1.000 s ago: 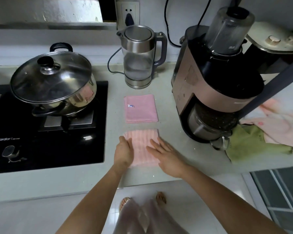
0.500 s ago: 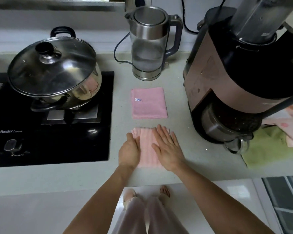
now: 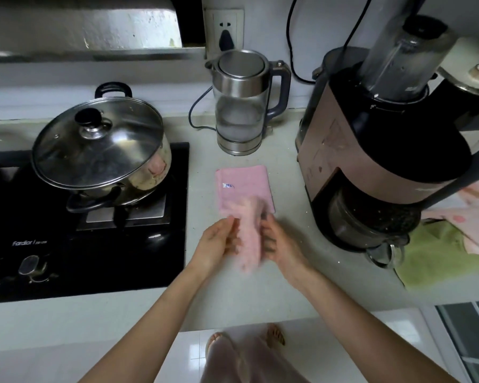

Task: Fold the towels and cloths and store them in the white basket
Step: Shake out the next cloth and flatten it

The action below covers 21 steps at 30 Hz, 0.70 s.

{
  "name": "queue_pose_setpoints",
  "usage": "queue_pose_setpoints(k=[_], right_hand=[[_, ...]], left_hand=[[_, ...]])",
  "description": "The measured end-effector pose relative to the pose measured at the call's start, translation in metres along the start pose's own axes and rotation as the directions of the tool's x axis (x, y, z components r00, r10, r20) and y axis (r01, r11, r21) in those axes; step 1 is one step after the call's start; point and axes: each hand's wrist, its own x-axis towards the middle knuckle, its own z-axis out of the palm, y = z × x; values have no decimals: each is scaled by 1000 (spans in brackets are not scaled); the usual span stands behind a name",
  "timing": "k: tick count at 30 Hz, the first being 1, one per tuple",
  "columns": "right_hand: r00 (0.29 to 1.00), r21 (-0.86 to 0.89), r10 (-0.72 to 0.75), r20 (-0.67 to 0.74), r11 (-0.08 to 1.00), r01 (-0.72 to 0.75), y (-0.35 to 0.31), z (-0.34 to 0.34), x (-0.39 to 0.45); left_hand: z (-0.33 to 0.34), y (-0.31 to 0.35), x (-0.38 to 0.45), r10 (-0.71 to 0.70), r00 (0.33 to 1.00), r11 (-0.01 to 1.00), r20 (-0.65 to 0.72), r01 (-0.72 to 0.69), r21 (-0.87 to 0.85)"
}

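Note:
A light pink ribbed cloth (image 3: pixel 249 236), folded narrow and blurred by motion, is lifted off the counter between both hands. My left hand (image 3: pixel 215 241) grips its left edge and my right hand (image 3: pixel 280 241) grips its right edge. Its far end overlaps a darker pink folded cloth (image 3: pixel 242 186) with a small label, which lies flat on the counter in front of the kettle. A green towel (image 3: pixel 437 261) and a pale pink cloth (image 3: pixel 473 217) lie on the counter at the right. No white basket is in view.
A glass kettle (image 3: pixel 244 106) stands behind the cloths. A large blender machine (image 3: pixel 376 150) fills the right. A lidded steel pot (image 3: pixel 100 150) sits on the black stove (image 3: pixel 94 258) at the left. The counter's front edge (image 3: pixel 233 319) runs below my hands.
Both hands were pressing the light pink cloth flat on the counter. Now they grip its sides and it is raised and moved toward the darker pink cloth.

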Motion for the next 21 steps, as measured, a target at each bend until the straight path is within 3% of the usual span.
queue_pose_setpoints(k=[2, 4, 6, 8, 10, 12, 14, 17, 21], right_hand=[[997, 117, 2, 79, 993, -11, -12, -5, 5], [981, 162, -81, 174, 985, 53, -22, -11, 6], [979, 56, -169, 114, 985, 164, -34, -13, 7], [985, -26, -172, -13, 985, 172, -46, -14, 19], [990, -67, -125, -73, 991, 120, -60, -11, 30], [995, -59, -78, -55, 995, 74, -77, -9, 39], [998, -66, -58, -26, 996, 56, -94, -8, 45], [997, -61, -74, 18, 995, 75, -117, -10, 63], [981, -166, -182, -67, 972, 169, -137, -2, 91]], left_hand=[[4, 20, 2, -41, 995, 999, 93, 43, -11], [4, 32, 8, 0, 992, 999, 125, -6, 48], [3, 44, 13, 117, 993, 989, -8, -115, 96], [-3, 48, 23, 206, 939, 977, -276, -183, 105], [-11, 47, 36, 90, 929, 996, -359, -83, 35], [-16, 43, 52, -188, 958, 980, -216, 167, -109], [-19, 46, 66, -313, 949, 925, -41, 295, -239], [-16, 63, 84, -210, 975, 938, 72, 222, -267], [-10, 95, 109, -23, 995, 979, -97, 2, -204]])
